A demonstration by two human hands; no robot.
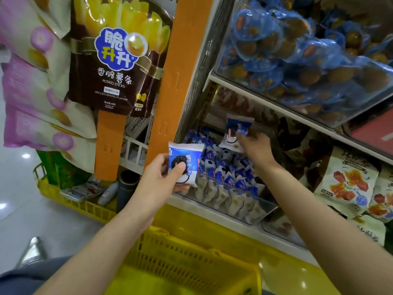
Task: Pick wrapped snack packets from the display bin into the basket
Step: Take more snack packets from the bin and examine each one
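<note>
Nearest the camera, the yellow basket [180, 258] is seen low in the frame, directly under the forearms; what lies inside it cannot be made out. Just above its rim, a snack packet [187, 160] in blue and white is gripped by the left hand [161, 179], with the thumb pressed on its face and the fingers curled behind. It is held at the near edge of the display bin [234, 203]. This clear-walled bin is filled with a heap of similar packets [225, 169]. Further in, over the back of the heap, a second packet [235, 133] is pinched by the right hand [255, 147] and raised above the pile. On the shelf above, another bin of blue-wrapped round snacks [297, 54] is seen, and a potato sticks bag [114, 60] is hung at the left.

The picking step is judged to be in hand, with two packets taken and neither yet placed. For the next move, both hands would need to be drawn back and lowered over the basket, and the grips released only once the packets are within its walls
</note>
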